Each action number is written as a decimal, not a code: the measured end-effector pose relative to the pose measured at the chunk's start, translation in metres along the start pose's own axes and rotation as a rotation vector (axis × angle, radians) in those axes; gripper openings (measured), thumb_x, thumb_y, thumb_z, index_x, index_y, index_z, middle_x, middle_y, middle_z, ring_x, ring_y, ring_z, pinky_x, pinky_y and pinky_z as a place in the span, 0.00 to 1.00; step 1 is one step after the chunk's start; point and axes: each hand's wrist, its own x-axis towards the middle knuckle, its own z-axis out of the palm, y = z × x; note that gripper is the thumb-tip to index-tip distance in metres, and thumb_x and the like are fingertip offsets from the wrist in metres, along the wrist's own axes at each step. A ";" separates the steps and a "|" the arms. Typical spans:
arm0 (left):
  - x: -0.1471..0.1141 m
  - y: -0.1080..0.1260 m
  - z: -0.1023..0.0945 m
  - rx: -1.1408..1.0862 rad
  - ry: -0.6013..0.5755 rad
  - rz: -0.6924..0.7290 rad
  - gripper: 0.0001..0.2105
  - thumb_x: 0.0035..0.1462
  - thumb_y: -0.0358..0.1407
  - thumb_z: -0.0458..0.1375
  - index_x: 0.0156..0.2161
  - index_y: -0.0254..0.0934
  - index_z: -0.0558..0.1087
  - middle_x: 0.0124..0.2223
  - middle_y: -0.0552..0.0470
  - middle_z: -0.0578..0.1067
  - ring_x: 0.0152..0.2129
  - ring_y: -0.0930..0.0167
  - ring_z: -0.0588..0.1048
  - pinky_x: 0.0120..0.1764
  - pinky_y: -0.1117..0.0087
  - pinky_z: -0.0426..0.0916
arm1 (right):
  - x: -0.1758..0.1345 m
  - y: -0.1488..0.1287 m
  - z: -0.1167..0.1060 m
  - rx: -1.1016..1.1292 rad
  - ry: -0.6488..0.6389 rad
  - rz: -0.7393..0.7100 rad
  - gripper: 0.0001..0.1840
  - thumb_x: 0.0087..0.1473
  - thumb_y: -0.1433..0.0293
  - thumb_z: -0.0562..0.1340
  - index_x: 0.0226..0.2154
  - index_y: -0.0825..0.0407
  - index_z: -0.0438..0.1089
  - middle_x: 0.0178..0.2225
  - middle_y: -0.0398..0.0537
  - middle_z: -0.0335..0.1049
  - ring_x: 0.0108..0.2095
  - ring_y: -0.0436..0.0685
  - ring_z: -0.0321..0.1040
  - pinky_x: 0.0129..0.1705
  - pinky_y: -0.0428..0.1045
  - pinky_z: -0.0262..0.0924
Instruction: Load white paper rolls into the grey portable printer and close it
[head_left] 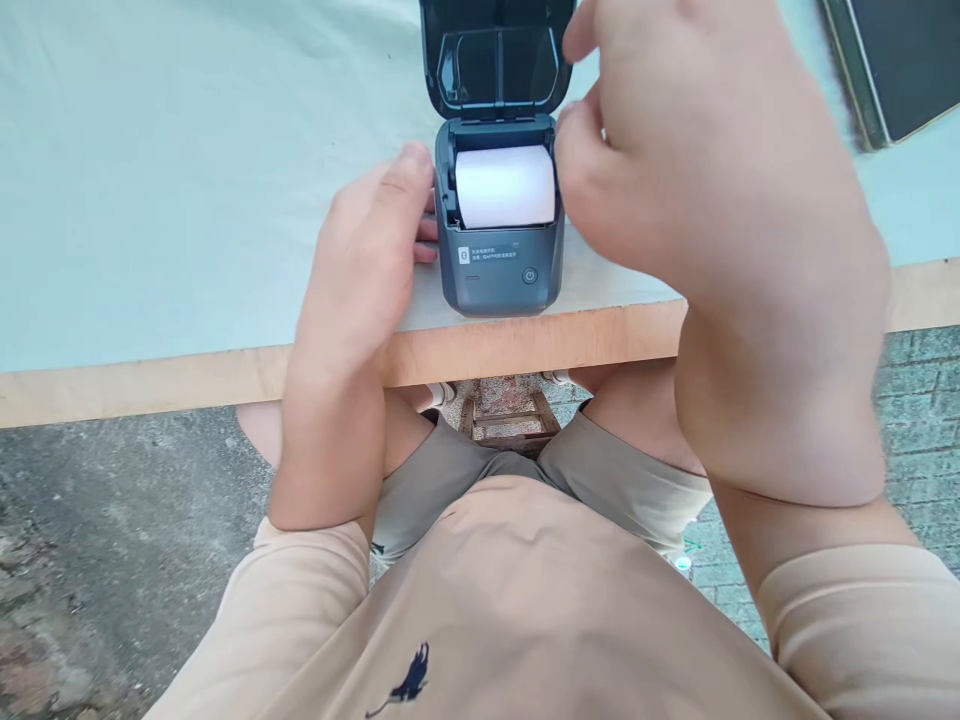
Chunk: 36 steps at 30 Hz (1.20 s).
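Observation:
A small dark grey label printer [499, 293] stands upright on the pale cloth near the table's front edge. Its black lid [487, 75] is raised and tipped back, and a white paper roll [506, 188] sits in the bay. My left hand [371, 235] is closed against the printer's left side, its thumb along the casing and its fingertips partly hidden behind that edge. At the right side is my right hand [652, 140], with thumb beside the casing and a bent finger by the lid's right edge. Thumb and finger are apart; its other fingers are hidden.
A dark flat device like a phone or tablet [911, 65] lies at the table's upper right. The wooden table edge [525, 345] runs across, close in front of the printer. Below it show my legs and a wooden stool [517, 440].

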 end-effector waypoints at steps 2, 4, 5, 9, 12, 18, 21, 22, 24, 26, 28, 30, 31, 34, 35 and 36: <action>-0.002 0.001 0.001 -0.089 -0.035 -0.053 0.19 0.58 0.54 0.54 0.37 0.42 0.77 0.37 0.46 0.76 0.37 0.61 0.75 0.39 0.60 0.65 | -0.002 0.000 0.003 -0.005 -0.028 -0.039 0.27 0.53 0.79 0.47 0.55 0.62 0.60 0.46 0.61 0.69 0.51 0.73 0.67 0.55 0.68 0.57; -0.003 0.003 0.001 -0.165 -0.013 -0.089 0.18 0.58 0.54 0.55 0.38 0.42 0.75 0.37 0.47 0.74 0.38 0.63 0.74 0.43 0.60 0.64 | -0.005 0.001 0.004 0.013 -0.042 -0.087 0.25 0.54 0.76 0.49 0.55 0.61 0.60 0.43 0.59 0.71 0.48 0.72 0.69 0.57 0.68 0.57; -0.003 0.004 0.001 -0.196 0.011 -0.102 0.18 0.57 0.54 0.55 0.36 0.41 0.74 0.37 0.48 0.73 0.38 0.64 0.73 0.44 0.60 0.64 | -0.007 0.001 0.005 0.015 -0.050 -0.110 0.25 0.54 0.75 0.50 0.54 0.61 0.60 0.41 0.58 0.71 0.47 0.71 0.69 0.55 0.68 0.58; -0.002 0.010 0.006 -0.275 0.067 -0.171 0.09 0.53 0.43 0.62 0.34 0.40 0.72 0.35 0.51 0.69 0.34 0.68 0.71 0.44 0.63 0.66 | -0.012 0.003 0.006 -0.035 -0.114 -0.145 0.23 0.53 0.73 0.53 0.53 0.54 0.60 0.33 0.54 0.68 0.41 0.70 0.69 0.48 0.67 0.63; -0.001 0.012 0.013 -0.314 -0.091 -0.139 0.06 0.50 0.34 0.62 0.35 0.40 0.74 0.34 0.50 0.71 0.32 0.67 0.71 0.40 0.62 0.67 | -0.013 0.006 0.009 0.015 -0.128 -0.125 0.22 0.50 0.72 0.58 0.50 0.48 0.61 0.29 0.49 0.63 0.39 0.68 0.69 0.44 0.65 0.65; 0.006 0.003 0.014 -0.390 -0.200 -0.094 0.12 0.44 0.31 0.66 0.36 0.46 0.73 0.38 0.50 0.76 0.36 0.59 0.76 0.33 0.58 0.73 | -0.012 0.015 0.017 0.163 -0.033 -0.218 0.16 0.48 0.71 0.61 0.42 0.44 0.63 0.27 0.46 0.64 0.31 0.60 0.64 0.32 0.55 0.59; 0.010 0.002 0.008 -0.473 -0.273 -0.094 0.17 0.43 0.31 0.67 0.41 0.45 0.73 0.39 0.52 0.78 0.35 0.60 0.78 0.36 0.58 0.76 | -0.012 0.014 0.019 0.181 0.052 -0.248 0.11 0.52 0.70 0.57 0.41 0.43 0.64 0.26 0.45 0.65 0.27 0.58 0.62 0.30 0.55 0.57; 0.010 0.003 0.007 -0.501 -0.293 -0.091 0.20 0.43 0.30 0.67 0.43 0.45 0.72 0.40 0.52 0.78 0.37 0.60 0.78 0.38 0.58 0.76 | -0.013 0.013 0.020 0.157 0.056 -0.226 0.12 0.53 0.70 0.56 0.42 0.43 0.65 0.26 0.46 0.66 0.27 0.59 0.62 0.31 0.55 0.57; 0.011 0.004 0.005 -0.548 -0.328 -0.088 0.26 0.44 0.27 0.65 0.49 0.48 0.67 0.47 0.55 0.78 0.45 0.59 0.77 0.43 0.60 0.76 | -0.016 0.008 0.022 0.117 0.053 -0.161 0.13 0.54 0.72 0.53 0.42 0.45 0.67 0.29 0.47 0.69 0.30 0.61 0.66 0.32 0.56 0.58; 0.010 0.004 0.006 -0.580 -0.355 -0.064 0.32 0.45 0.25 0.64 0.53 0.54 0.61 0.53 0.59 0.75 0.53 0.59 0.74 0.44 0.62 0.76 | -0.020 0.003 0.027 0.127 0.073 -0.134 0.14 0.56 0.72 0.52 0.41 0.45 0.68 0.37 0.48 0.73 0.36 0.62 0.69 0.36 0.56 0.61; 0.008 0.004 0.008 -0.590 -0.362 -0.030 0.34 0.46 0.25 0.63 0.54 0.57 0.57 0.55 0.60 0.73 0.55 0.60 0.72 0.43 0.62 0.76 | -0.026 -0.001 0.035 0.177 0.100 -0.119 0.13 0.58 0.73 0.52 0.40 0.46 0.69 0.49 0.47 0.71 0.43 0.61 0.71 0.40 0.55 0.63; 0.007 0.004 0.010 -0.588 -0.352 -0.016 0.34 0.46 0.24 0.62 0.55 0.55 0.56 0.56 0.60 0.73 0.53 0.60 0.74 0.43 0.61 0.77 | -0.031 -0.003 0.044 0.245 0.133 -0.106 0.13 0.59 0.73 0.53 0.40 0.45 0.70 0.59 0.45 0.64 0.50 0.59 0.69 0.42 0.53 0.65; 0.007 0.004 0.011 -0.589 -0.345 -0.018 0.34 0.47 0.24 0.61 0.56 0.53 0.56 0.56 0.59 0.73 0.52 0.60 0.75 0.44 0.60 0.76 | -0.034 -0.003 0.049 0.282 0.156 -0.098 0.13 0.60 0.72 0.53 0.41 0.44 0.70 0.62 0.45 0.60 0.51 0.59 0.68 0.43 0.53 0.66; 0.009 0.005 0.010 -0.644 -0.345 -0.017 0.32 0.47 0.20 0.56 0.55 0.51 0.57 0.57 0.58 0.72 0.57 0.57 0.70 0.50 0.57 0.74 | -0.039 -0.002 0.060 0.410 0.245 -0.105 0.16 0.62 0.73 0.50 0.44 0.46 0.71 0.65 0.48 0.53 0.50 0.55 0.70 0.48 0.53 0.68; 0.010 0.005 0.010 -0.665 -0.339 -0.018 0.31 0.47 0.19 0.54 0.53 0.50 0.58 0.56 0.57 0.72 0.60 0.57 0.66 0.52 0.56 0.72 | -0.039 -0.001 0.063 0.458 0.270 -0.138 0.18 0.63 0.74 0.49 0.45 0.46 0.71 0.66 0.50 0.52 0.52 0.54 0.69 0.52 0.53 0.67; 0.011 0.005 0.009 -0.681 -0.325 -0.023 0.30 0.46 0.19 0.52 0.52 0.51 0.58 0.56 0.57 0.72 0.63 0.58 0.63 0.54 0.56 0.71 | -0.039 0.001 0.066 0.508 0.288 -0.187 0.19 0.63 0.75 0.48 0.47 0.47 0.71 0.66 0.51 0.51 0.56 0.54 0.66 0.55 0.54 0.66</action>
